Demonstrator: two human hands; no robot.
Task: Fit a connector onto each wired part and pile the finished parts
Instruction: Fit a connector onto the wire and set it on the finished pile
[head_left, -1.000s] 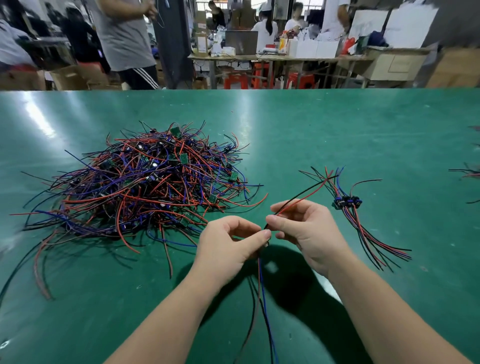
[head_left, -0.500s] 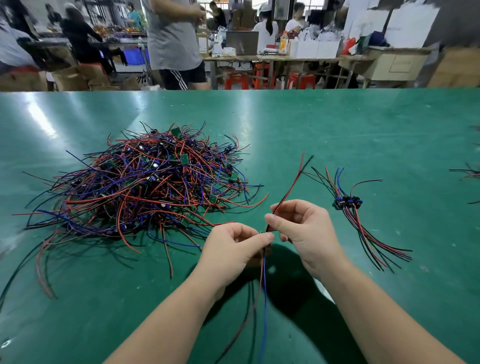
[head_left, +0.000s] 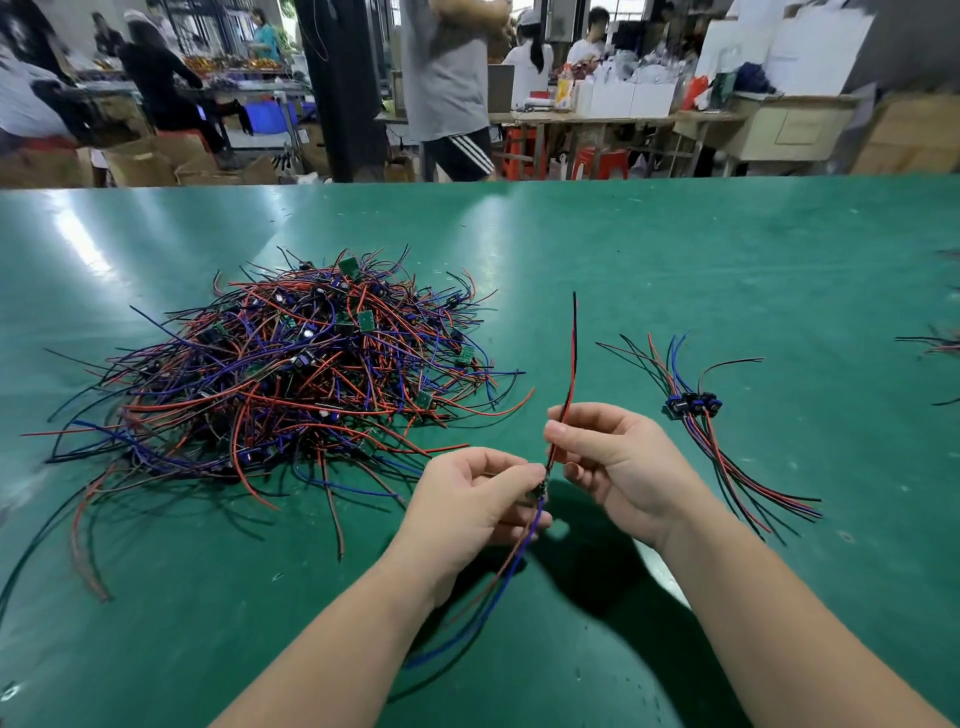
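Both hands hold one wired part (head_left: 571, 358) above the green table (head_left: 675, 249). My left hand (head_left: 472, 512) pinches its small body, and blue, red and black wires hang down from there toward me. My right hand (head_left: 618, 462) pinches the red and black pair, which stands almost straight up. A big tangled heap of wired parts (head_left: 291, 364) with small green boards lies to the left. To the right lies a small pile of finished parts (head_left: 696, 405) with dark connectors side by side.
More loose wires (head_left: 935, 345) lie at the table's right edge. Beyond the far edge a person in a grey shirt (head_left: 447, 88) walks past, and other people sit at benches with boxes and red stools.
The red and black pair has swung from leaning right to nearly upright. My left hand's grip has shifted lower on the part. The person in grey has walked to the right.
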